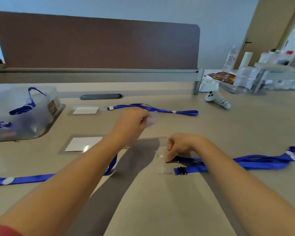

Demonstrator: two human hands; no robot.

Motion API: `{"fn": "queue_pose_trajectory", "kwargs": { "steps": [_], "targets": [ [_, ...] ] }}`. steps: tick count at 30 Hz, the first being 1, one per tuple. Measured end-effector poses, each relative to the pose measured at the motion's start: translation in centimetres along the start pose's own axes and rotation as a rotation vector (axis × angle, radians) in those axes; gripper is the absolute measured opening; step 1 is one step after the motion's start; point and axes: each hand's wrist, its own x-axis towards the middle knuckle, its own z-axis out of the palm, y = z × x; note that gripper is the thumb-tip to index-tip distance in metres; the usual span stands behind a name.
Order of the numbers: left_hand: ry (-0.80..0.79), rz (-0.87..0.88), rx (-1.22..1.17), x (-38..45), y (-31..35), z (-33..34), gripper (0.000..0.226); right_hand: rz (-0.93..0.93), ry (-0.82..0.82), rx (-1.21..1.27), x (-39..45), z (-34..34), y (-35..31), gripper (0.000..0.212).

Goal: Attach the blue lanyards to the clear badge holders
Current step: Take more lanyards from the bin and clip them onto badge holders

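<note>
So both hands are out over the beige tabletop [245, 133]. The left hand [131, 123] is lifted a bit, fingers curled in, pinching something clear and floppy at the fingertips. It's blurry, so I can't tell exactly what piece it is, but it looks like see-through plastic. The right hand [180, 145] is lower, fingers bent down, fingertips pressing on the near clear badge holder [162, 150] right by the end of a blue lanyard [255, 163].

That holder is basically invisible, just a glossy see-through sleeve lying flat between the two hands, edges catching light. The lanyard by the right hand is a flat, bright blue ribbon doubled on itself, running off to the right, with a white oval slider and two black clasp ends [182, 170] just beside the holder. I can't tell if the clasp is actually hooked on.

Another blue lanyard [24, 179] runs under the left forearm toward the left edge, also with a white oval slider. Beside it sits a badge holder with a white card [83, 143] inside. Further back there's a third lanyard [153, 109] stretched out next to another carded holder [85, 110]. On the left, a cloudy plastic bin [46, 123] has more blue lanyards in it. A white controller [217, 99] lies off to the right, well apart from everything.
</note>
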Motion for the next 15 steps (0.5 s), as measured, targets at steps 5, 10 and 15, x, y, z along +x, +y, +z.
{"fn": "queue_pose_trajectory", "kwargs": {
  "steps": [5, 10, 15],
  "targets": [
    [-0.012, -0.039, 0.019, 1.0, 0.5, 0.9, 0.028, -0.035, 0.079, -0.065, 0.6, -0.2, 0.1, 0.017],
    [0.035, -0.115, 0.007, 1.9, -0.2, 1.0, 0.030, -0.088, 0.200, -0.027, 2.0, -0.7, 0.3, 0.024],
    [0.119, -0.161, -0.064, 2.7, -0.6, 0.5, 0.026, -0.254, 0.535, 0.299, 3.4, -1.8, -0.2, 0.025]
  ]
}}
